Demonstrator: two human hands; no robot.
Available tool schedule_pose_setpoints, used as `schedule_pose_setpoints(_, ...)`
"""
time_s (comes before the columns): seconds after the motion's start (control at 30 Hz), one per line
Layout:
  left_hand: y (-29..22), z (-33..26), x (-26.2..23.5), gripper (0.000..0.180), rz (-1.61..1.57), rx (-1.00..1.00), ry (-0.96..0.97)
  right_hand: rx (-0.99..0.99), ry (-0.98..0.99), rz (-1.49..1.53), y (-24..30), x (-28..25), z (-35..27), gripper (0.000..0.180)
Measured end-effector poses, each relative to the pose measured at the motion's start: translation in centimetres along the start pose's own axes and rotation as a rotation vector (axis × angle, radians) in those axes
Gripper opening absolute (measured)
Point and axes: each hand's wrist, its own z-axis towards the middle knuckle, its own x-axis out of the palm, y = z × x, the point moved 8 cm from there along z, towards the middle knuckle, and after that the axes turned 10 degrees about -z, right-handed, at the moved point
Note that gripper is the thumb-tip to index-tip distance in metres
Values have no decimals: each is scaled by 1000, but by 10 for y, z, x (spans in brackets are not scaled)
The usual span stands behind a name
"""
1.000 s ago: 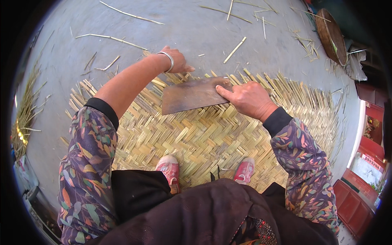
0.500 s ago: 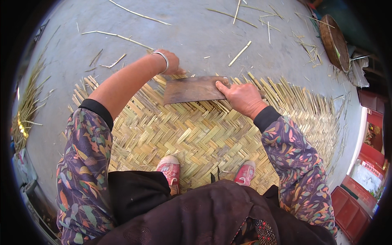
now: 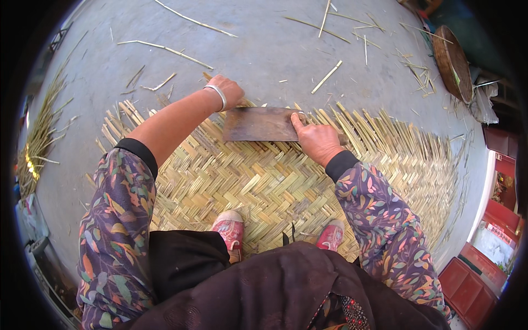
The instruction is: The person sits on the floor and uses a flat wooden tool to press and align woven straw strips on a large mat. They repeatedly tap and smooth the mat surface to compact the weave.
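A woven mat of split reed strips (image 3: 247, 192) lies under my feet, its far edge fringed with loose strip ends. My right hand (image 3: 318, 142) is closed around the handle of a cleaver (image 3: 261, 124), forefinger laid along the blade. The broad, dark blade rests flat or nearly flat on the mat near that edge. Just beyond its left end, my left hand (image 3: 226, 91), with a silver bangle at the wrist, is closed on a reed strip. A brownish end of the strip (image 3: 207, 76) shows past the hand; the fingertips are mostly hidden.
Loose reed pieces (image 3: 326, 77) lie scattered on the grey floor (image 3: 264, 49). A heap of thin stalks (image 3: 44, 129) is at the left. A round woven basket (image 3: 452, 65) leans at the far right, near red furniture (image 3: 469, 291). My pink shoes (image 3: 229, 228) stand on the mat.
My right hand has shifted slightly left and toward me along with the cleaver. My left hand has moved slightly nearer to me, still closed at the mat's far edge.
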Motion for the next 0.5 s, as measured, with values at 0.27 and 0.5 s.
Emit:
schedule_pose_setpoints(0.27, 15, 7, 35, 34, -309, -251, 5, 6, -11, 21, 4, 7, 4, 57)
schedule_pose_setpoints(0.5, -98, -14, -100, 39, -349, 282, -82, 39, 59, 96, 16, 4, 16, 48)
